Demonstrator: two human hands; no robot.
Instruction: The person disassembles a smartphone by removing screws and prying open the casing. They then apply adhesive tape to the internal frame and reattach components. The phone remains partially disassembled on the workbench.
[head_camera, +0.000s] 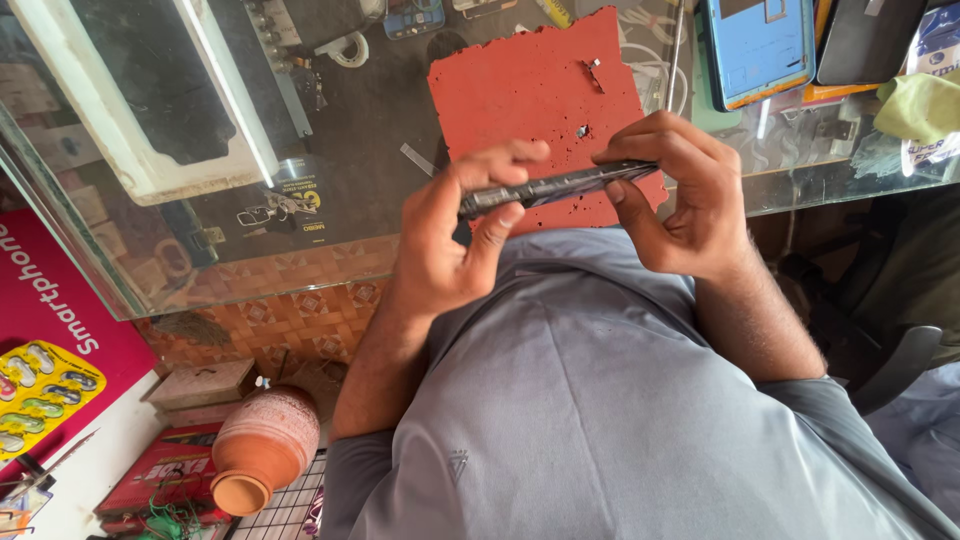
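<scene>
Phone (555, 187), slim, dark and glossy, seen edge-on, sits pinched between both my hands above a pitted red rubber mat (520, 90) on the glass counter (200, 250); my left hand (455, 235) clamps its lower end between thumb and fingers, my right hand (680, 190) clamps the upper end; its long axis runs from eight o'clock up to two o'clock, slightly tilted; a round clay pot (262, 450) lies at seven o'clock; a blue-backed phone (760, 45) rests at one o'clock.
</scene>
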